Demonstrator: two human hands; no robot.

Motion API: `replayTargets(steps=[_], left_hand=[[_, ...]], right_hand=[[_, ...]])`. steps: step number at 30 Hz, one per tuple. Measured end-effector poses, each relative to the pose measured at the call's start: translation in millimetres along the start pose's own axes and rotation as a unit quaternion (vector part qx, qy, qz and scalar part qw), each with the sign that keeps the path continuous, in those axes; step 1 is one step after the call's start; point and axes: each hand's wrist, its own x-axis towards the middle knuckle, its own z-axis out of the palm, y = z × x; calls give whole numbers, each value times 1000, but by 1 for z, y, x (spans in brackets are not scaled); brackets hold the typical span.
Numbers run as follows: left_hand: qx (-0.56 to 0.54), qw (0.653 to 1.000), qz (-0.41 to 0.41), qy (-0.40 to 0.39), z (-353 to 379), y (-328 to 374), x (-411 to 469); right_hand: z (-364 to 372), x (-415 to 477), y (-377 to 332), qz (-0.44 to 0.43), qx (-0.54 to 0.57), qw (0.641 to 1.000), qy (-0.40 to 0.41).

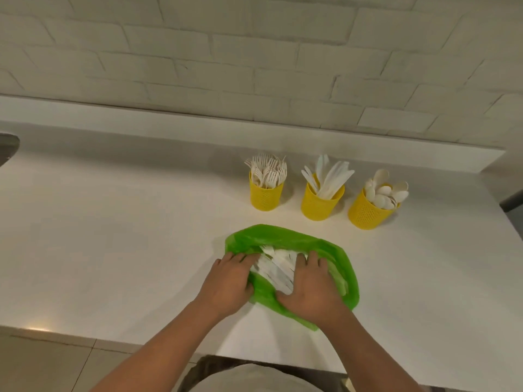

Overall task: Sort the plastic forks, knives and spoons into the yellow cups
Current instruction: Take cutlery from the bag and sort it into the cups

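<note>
Three yellow perforated cups stand in a row on the white counter: the left cup (265, 197) holds forks, the middle cup (320, 203) holds knives, the right cup (366, 212) holds spoons. In front of them lies a green plastic bag (285, 236) with a pile of white plastic cutlery (276, 268) inside. My left hand (229, 281) grips the bag's left edge, fingers curled into the opening. My right hand (310, 290) presses on the bag's near right part, fingers touching the cutlery pile.
The white counter (127, 236) ends at a raised ledge below a white brick wall (254, 52). A dark rounded object (7, 148) shows at the far left edge. The counter's front edge runs along the bottom, with tiled floor (42, 363) below.
</note>
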Motion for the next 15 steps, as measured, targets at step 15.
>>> replayTargets(steps=[15], left_hand=[[-117, 993, 21, 6, -3, -7, -4]], right_hand=[[3, 21, -20, 35, 27, 999, 4]])
